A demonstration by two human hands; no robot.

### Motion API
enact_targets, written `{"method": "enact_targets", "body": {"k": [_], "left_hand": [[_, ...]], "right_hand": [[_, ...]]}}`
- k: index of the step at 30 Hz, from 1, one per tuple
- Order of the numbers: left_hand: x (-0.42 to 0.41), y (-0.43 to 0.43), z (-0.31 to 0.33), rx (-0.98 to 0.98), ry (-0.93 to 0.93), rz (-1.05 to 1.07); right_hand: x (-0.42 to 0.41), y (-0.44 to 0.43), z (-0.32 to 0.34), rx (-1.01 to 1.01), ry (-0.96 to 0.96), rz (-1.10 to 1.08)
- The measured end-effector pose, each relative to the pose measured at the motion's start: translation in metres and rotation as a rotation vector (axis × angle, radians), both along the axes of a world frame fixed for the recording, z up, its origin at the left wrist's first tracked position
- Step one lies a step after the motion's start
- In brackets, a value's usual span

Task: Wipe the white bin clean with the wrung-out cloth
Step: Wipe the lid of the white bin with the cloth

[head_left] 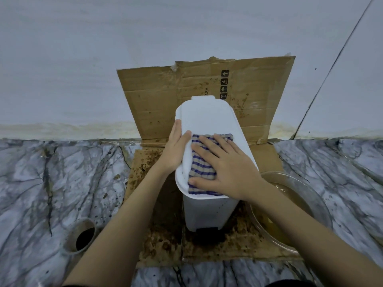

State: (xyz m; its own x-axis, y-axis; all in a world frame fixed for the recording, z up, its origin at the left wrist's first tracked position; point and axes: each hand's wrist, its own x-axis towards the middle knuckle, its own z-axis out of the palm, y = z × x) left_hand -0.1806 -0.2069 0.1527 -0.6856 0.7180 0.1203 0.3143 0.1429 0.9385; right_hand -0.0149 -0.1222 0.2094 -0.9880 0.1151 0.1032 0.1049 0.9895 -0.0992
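A white bin (209,212) with a closed lid (207,119) stands upright on stained cardboard in the middle of the view. A folded cloth (202,164) with blue and beige stripes lies flat on the near half of the lid. My right hand (226,168) presses on the cloth with fingers spread and straight. My left hand (176,148) grips the lid's left edge, thumb on top and fingers wrapped down the side.
Dirty cardboard (163,235) covers the floor under the bin and leans against the wall (157,94) behind it. A glass bowl (298,210) of brownish water sits to the right. A small cup (79,237) with dark contents stands on the marble floor at the left.
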Motion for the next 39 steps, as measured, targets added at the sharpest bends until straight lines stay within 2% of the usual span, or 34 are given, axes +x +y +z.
{"method": "enact_targets", "body": {"k": [3,4,5,7,8,10,12,14,18,22,25,28,35,39], "left_hand": [[0.001,-0.001,0.003,-0.060,0.044,0.038],[0.001,-0.003,0.007,-0.041,0.019,0.026],[0.004,-0.005,0.013,-0.019,-0.036,0.005],[0.014,-0.007,0.035,0.010,-0.161,0.013],[0.021,-0.008,0.047,-0.016,-0.187,0.079],[0.035,-0.008,0.065,-0.135,-0.031,0.273],[0.058,-0.008,0.080,-0.143,0.188,0.345],[0.080,-0.001,0.086,-0.199,0.315,0.273],[0.105,0.013,0.066,-0.605,0.572,0.147],[0.088,0.000,0.052,-0.639,0.705,0.079],[0.067,-0.021,0.053,-0.495,0.573,-0.038],[0.061,-0.034,0.047,-0.227,0.262,-0.051],[0.089,-0.056,0.009,0.232,-0.322,0.108],[0.116,-0.057,-0.002,0.395,-0.455,0.241]], "right_hand": [[-0.017,0.002,0.009,-0.123,-0.078,0.029],[-0.018,0.005,0.014,-0.254,-0.091,0.035],[-0.017,0.009,0.018,-0.469,-0.055,0.025],[-0.009,0.017,0.023,-0.923,0.167,-0.081],[-0.004,0.023,0.022,-0.991,0.306,-0.163],[0.007,0.034,0.013,-0.833,0.424,-0.337],[0.012,0.041,0.002,-0.734,0.345,-0.437],[0.014,0.041,-0.009,-0.723,0.291,-0.435],[0.012,0.039,-0.020,-0.790,0.350,-0.431],[0.012,0.040,-0.024,-0.935,0.414,-0.445],[0.012,0.038,-0.026,-0.975,0.447,-0.472],[0.010,0.038,-0.029,-1.000,0.468,-0.490],[0.010,0.039,-0.031,-1.059,0.502,-0.515],[0.011,0.037,-0.028,-1.062,0.512,-0.511]]}}
